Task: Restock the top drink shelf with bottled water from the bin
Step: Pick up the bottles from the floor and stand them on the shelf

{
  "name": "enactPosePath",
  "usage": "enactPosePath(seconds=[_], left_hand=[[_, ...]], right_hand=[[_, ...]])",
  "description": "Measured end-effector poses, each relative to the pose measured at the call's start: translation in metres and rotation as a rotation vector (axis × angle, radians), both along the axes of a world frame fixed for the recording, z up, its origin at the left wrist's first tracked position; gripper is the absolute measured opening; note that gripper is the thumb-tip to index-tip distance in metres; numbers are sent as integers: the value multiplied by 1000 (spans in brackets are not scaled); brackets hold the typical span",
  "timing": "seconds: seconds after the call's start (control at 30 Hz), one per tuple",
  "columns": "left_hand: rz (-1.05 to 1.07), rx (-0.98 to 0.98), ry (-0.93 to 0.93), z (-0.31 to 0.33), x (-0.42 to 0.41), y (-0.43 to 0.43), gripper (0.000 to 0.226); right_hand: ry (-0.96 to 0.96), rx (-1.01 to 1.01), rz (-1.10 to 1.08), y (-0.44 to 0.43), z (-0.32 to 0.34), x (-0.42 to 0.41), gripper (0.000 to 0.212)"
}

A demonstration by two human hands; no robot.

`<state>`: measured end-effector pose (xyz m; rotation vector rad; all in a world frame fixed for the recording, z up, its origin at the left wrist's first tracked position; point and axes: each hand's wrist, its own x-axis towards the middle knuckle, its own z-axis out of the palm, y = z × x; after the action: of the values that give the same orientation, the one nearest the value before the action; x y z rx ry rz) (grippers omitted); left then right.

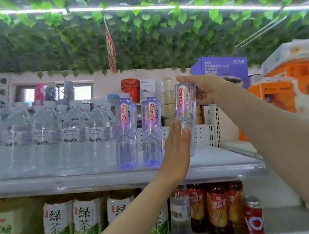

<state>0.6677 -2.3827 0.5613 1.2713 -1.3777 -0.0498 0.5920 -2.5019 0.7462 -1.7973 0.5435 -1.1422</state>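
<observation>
My right hand [207, 89] grips the top of a clear, purple-tinted water bottle [184, 111] with a red logo, held upright just above the top shelf [222, 159]. My left hand [176, 149] is flat with straight fingers, touching the lower side of that bottle. Two matching purple-tinted bottles [125, 133] [151, 130] stand on the shelf to its left. Further left, several clear water bottles [55, 132] fill the shelf. The bin is not in view.
Green tea bottles [88, 222], a clear bottle [180, 214] and red tea bottles [217, 209] stand on the shelf below. A purple box [219, 67] and orange packages [291, 89] sit to the right. Bare shelf lies right of the held bottle. Leaves hang overhead.
</observation>
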Motion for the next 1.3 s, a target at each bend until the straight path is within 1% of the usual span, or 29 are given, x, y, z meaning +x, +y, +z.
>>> enactPosePath(seconds=[0.07, 0.1, 0.2, 0.23, 0.27, 0.37, 0.4, 0.5, 0.6, 0.73, 0.77, 0.97, 1.03, 1.13, 1.17, 1.27, 1.3], left_hand=[[6, 21, 27, -2, 3, -14, 70], [9, 41, 38, -3, 4, -20, 72], [50, 90, 39, -4, 4, -37, 73], [74, 98, 43, -3, 5, -43, 73], [98, 105, 54, -1, 6, -48, 73], [164, 134, 83, 3, 9, -62, 73], [179, 147, 93, 5, 11, -67, 74], [240, 195, 123, 9, 13, -78, 78], [320, 232, 150, 11, 13, -86, 81], [395, 254, 163, 14, 16, -93, 82], [404, 256, 168, 15, 18, -95, 83], [457, 258, 170, 11, 21, -101, 85], [472, 274, 170, 11, 22, -102, 85], [482, 288, 169, 10, 23, -104, 86], [483, 287, 169, 10, 23, -104, 86], [489, 283, 166, 9, 22, -104, 86], [490, 286, 164, 9, 21, -104, 86]], right_hand=[[-9, -13, -4, -15, -4, 8, 45], [-8, -20, -4, -22, -5, 13, 49], [5, -13, -10, -39, -10, 27, 78], [16, -7, -2, -45, -12, 32, 84], [16, -4, 7, -51, -14, 37, 84], [-24, -7, 15, -70, -19, 49, 61], [-16, -7, 31, -76, -21, 53, 56], [30, -9, 76, -86, -26, 65, 49], [62, 2, 133, -92, -29, 73, 54], [84, -1, 145, -98, -30, 85, 83], [83, -5, 147, -99, -30, 88, 86], [106, -28, 214, -103, -29, 96, 69], [121, -32, 234, -103, -31, 97, 76], [126, -66, 244, -104, -35, 94, 94], [146, -85, 262, -105, -37, 91, 95], [232, -133, 302, -111, -42, 85, 83], [231, -144, 299, -114, -44, 85, 84]])
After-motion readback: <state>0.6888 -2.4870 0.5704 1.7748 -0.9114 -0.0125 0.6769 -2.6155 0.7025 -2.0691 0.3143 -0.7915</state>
